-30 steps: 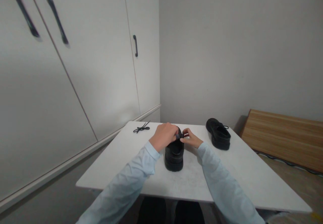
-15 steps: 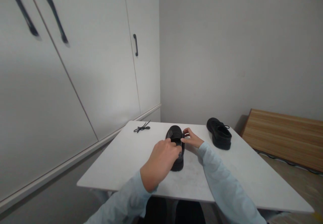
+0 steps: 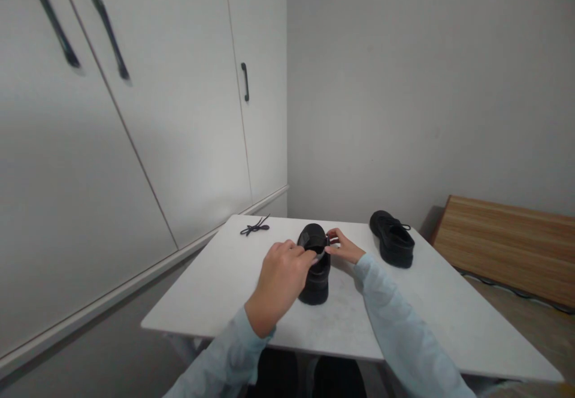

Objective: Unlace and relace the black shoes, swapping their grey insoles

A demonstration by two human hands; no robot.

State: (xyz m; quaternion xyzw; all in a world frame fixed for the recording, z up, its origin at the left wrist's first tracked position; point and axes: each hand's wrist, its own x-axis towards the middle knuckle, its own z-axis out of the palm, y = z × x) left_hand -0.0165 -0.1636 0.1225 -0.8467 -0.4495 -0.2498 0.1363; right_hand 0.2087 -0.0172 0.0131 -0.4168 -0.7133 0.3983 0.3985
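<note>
A black shoe (image 3: 314, 293) stands on the white table in front of me, toe pointing away and its heel toward me. My left hand (image 3: 283, 275) is over the shoe's left side, fingers closed at the opening on what looks like the shoe's tongue (image 3: 319, 257), whose greyish edge shows. On the other side, my right hand (image 3: 344, 247) pinches the right edge of the opening between thumb and fingers. The left hand covers part of the opening. No lace can be made out in this shoe.
A dark shoelace (image 3: 255, 227) lies looped at the table's back left. A second black shoe (image 3: 392, 239), with its lace in, stands at the back right. Cabinet doors (image 3: 197, 146) rise on the left, and a wooden panel (image 3: 507, 242) leans beyond the table's right edge.
My left hand has drawn slightly left and back from inside the shoe's opening, and the greyish tongue edge now shows. The right hand keeps its place at the right edge. The view shifted slightly.
</note>
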